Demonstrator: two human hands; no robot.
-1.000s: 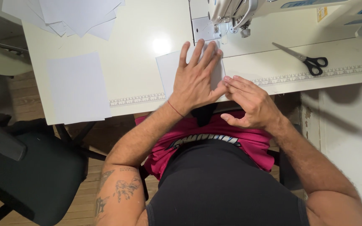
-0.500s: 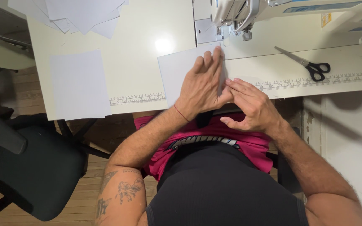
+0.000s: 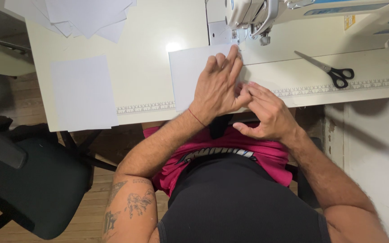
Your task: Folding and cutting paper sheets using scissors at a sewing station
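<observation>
Left hand [image 3: 219, 85] flat, fingers spread, pressing white sheet [image 3: 186, 76] down near front edge of tabletop [image 3: 149, 54], fingertips almost at sewing machine [image 3: 257, 13] needle. Right hand [image 3: 266, 110] half curled, fingertips touching sheet's right edge, not gripping anything. Scissors [image 3: 329, 69] lie well off toward right edge. Another white sheet [image 3: 83, 92] at front left corner, loose paper stack [image 3: 82, 15] at back left.

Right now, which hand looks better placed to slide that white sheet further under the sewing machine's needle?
Probably the left hand: it lies flat on the white rectangular sheet, fingertips almost at the white sewing machine. The right hand sits nearer the table's front edge.
</observation>
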